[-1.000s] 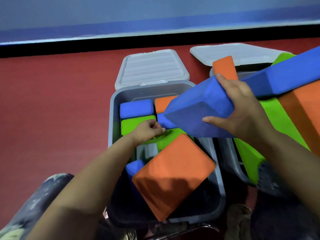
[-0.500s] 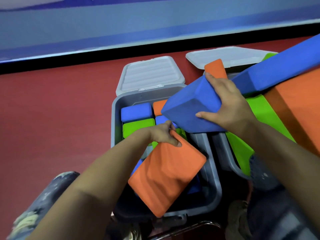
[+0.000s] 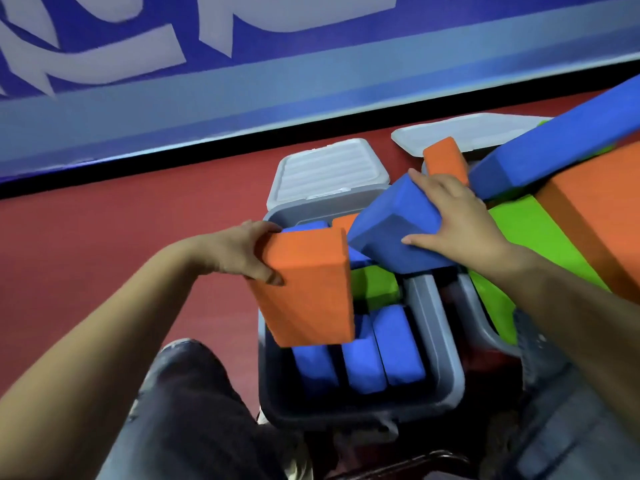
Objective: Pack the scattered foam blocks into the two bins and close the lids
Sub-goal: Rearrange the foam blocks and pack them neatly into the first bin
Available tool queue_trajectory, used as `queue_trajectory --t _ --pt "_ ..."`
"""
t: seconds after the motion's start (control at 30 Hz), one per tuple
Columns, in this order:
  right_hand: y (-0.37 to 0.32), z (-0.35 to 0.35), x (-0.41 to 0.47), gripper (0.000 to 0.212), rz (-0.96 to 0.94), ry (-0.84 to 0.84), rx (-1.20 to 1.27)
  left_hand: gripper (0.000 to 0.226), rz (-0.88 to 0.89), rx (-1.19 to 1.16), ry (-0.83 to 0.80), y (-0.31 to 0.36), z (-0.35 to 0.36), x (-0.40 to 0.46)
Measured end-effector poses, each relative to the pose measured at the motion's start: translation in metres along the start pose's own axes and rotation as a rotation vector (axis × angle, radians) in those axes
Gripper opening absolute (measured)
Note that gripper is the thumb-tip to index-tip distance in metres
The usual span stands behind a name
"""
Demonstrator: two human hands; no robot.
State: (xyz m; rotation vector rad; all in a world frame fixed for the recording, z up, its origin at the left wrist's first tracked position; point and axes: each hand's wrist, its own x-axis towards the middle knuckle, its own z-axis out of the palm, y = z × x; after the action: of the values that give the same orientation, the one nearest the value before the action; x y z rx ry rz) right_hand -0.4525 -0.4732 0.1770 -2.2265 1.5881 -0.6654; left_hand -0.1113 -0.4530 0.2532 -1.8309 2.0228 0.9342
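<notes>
My left hand (image 3: 239,251) grips a flat orange foam block (image 3: 308,289) and holds it upright over the left side of the near grey bin (image 3: 436,344). My right hand (image 3: 457,216) clasps a large blue block (image 3: 398,226) tilted above that bin's far right corner. Inside the bin lie three blue blocks (image 3: 363,351) and a green block (image 3: 374,284). The second bin (image 3: 481,317), to the right, is piled with a green block (image 3: 533,237), an orange block (image 3: 602,209) and a long blue block (image 3: 561,147).
Both grey lids (image 3: 329,171) (image 3: 464,131) hang open behind the bins. A smaller orange block (image 3: 445,159) stands in the right bin. The floor (image 3: 121,237) is red, with a blue wall (image 3: 242,74) behind. My knees are at the bottom.
My left hand has lifted the orange block out of the near bin and swung it left and upright, uncovering the blue blocks beneath. The right hand keeps hold of the blue block.
</notes>
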Motion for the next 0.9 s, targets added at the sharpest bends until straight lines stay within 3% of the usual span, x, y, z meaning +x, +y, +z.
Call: queue_trajectory --t 0.13,0.23,0.53,0.9 --pt "-0.009 0.005 -0.004 0.103 -0.030 -0.030 -0.017 0.105 -0.073 -0.014 0.263 -0.028 -0.007 -0.029" --pt "-0.013 0.011 -0.005 0.103 -0.030 -0.060 -0.036 0.098 -0.083 -0.056 0.334 -0.038 0.008 -0.033" --pt "-0.010 0.014 -0.003 0.103 -0.029 -0.062 -0.041 0.097 -0.081 -0.060 0.296 -0.046 0.078 -0.014" --pt "-0.008 0.012 -0.004 0.102 -0.041 -0.052 -0.040 0.090 -0.073 0.149 0.158 -0.038 0.069 -0.018"
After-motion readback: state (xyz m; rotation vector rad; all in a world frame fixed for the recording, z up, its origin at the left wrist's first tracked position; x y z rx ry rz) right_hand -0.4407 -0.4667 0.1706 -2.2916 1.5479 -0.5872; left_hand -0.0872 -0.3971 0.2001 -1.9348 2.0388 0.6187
